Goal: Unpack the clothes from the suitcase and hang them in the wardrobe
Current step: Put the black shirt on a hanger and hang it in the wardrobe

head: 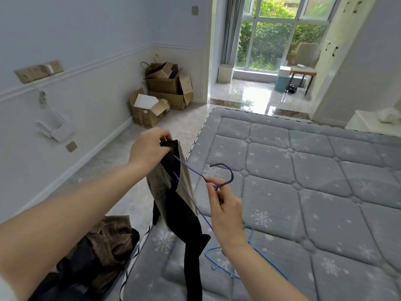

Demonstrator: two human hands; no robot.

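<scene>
mattress (pixel 303 181) | cardboard boxes (pixel 165 92) (stacked by wall) | chair (pixel 304 61) near window (pixel 277 33)

Both forearms bare, extended forward from lower left and lower centre. Left hand (pixel 149 148) raised higher and further out, back of hand to camera, fingers curled, grip pinching black fabric at the fingertips. Right hand (pixel 225 216) lower and nearer, wrist bent up, thumb and index finger pinching a thin purple wire, other fingers loosely curled. Hands apart.

Suitcase (pixel 93 253) on floor left of mattress (pixel 303 192), spare hanger (pixel 227 263) on mattress, boxes (pixel 165 94) behind by wall.
</scene>
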